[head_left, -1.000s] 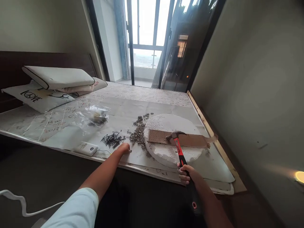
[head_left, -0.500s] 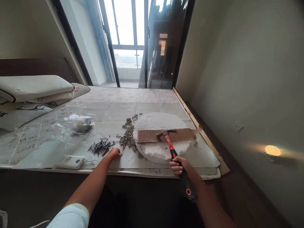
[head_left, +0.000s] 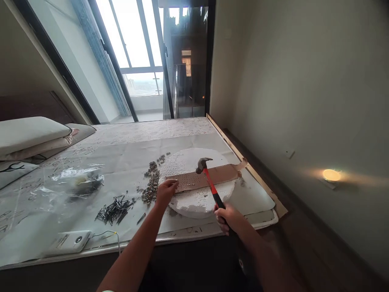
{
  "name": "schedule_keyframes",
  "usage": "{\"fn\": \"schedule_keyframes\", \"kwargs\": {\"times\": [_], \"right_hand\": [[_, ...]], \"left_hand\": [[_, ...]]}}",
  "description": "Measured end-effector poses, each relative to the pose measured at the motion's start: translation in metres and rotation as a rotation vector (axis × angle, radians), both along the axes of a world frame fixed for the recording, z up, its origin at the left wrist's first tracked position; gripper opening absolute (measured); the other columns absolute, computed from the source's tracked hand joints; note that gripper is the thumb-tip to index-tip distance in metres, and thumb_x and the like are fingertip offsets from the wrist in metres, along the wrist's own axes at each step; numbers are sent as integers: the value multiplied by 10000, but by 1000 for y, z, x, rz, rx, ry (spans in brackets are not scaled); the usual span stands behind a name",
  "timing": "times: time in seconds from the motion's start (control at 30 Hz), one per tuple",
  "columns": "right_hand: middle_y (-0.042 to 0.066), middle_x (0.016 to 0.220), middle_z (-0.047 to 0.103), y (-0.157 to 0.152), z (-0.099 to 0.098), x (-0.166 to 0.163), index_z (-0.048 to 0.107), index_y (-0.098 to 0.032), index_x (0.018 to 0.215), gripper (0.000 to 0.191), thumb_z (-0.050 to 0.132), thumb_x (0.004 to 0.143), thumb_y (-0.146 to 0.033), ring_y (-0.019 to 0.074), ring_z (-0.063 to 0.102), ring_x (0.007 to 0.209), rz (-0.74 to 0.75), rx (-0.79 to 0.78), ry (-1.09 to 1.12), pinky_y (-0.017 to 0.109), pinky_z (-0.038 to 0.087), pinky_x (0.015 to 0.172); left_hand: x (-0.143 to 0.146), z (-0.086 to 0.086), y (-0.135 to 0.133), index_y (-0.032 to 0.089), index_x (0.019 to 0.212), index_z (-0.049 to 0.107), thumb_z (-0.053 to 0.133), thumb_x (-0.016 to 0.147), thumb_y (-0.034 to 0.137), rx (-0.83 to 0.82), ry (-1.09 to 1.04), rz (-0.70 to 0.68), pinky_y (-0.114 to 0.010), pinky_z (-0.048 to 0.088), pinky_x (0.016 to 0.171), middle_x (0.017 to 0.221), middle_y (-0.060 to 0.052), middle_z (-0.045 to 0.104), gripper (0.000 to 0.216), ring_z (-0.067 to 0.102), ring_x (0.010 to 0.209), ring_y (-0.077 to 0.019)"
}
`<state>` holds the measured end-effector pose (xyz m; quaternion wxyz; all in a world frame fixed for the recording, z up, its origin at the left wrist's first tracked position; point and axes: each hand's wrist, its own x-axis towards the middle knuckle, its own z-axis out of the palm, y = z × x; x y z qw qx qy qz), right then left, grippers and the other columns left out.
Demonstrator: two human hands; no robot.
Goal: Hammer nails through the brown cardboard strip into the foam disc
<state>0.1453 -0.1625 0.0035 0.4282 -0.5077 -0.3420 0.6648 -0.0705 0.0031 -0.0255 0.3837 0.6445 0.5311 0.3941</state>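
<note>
My right hand (head_left: 227,219) is wrapped round the black grip of a claw hammer (head_left: 209,180) with a red shaft. Its steel head is up over a brown cardboard strip (head_left: 220,175) full of small holes. The strip lies across a round white foam disc (head_left: 197,207). At the strip's left end, my left hand (head_left: 166,190) has its fingers pinched together; what they hold, if anything, is too small to make out. Grey gravel (head_left: 151,188) lies along the disc's left edge. Nearer me is a pile of dark nails (head_left: 114,210), with a single nail (head_left: 141,218) beside it.
A clear plastic bag (head_left: 82,182) with dark contents lies on the left. A white device (head_left: 71,242) with a cable sits at the front edge of the mattress (head_left: 146,130). Pillows (head_left: 30,134) are at the far left, and a wooden rail (head_left: 231,142) borders the right side.
My left hand has moved from beside the nails up and right to the strip's left end. The hammer head has lifted off the strip. The view has turned to the right.
</note>
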Motion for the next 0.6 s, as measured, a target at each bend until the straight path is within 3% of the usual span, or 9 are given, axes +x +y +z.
{"fn": "schedule_keyframes", "kwargs": {"times": [0.13,0.23,0.6], "right_hand": [[-144,386,329,-7,-1,5,386,-221,770,275,524,650,-427,58,284,257,-36,40,-142,187,252,256],[-141,396,330,-10,-5,10,403,-219,759,270,515,691,-455,50,277,255,-43,51,-175,178,251,259],[-142,316,284,-11,-21,15,414,-222,729,238,476,698,-450,65,231,214,-31,41,-188,179,198,223]], "left_hand": [[53,-7,8,177,774,696,602,717,376,138,105,-10,-251,469,574,724,-50,699,227,629,657,-164],[75,-15,15,189,762,706,606,723,317,176,169,-13,-252,472,608,733,-37,706,167,634,670,-160],[78,-36,28,183,776,710,604,740,294,187,242,-25,-253,454,624,742,-40,701,158,628,685,-164]]}}
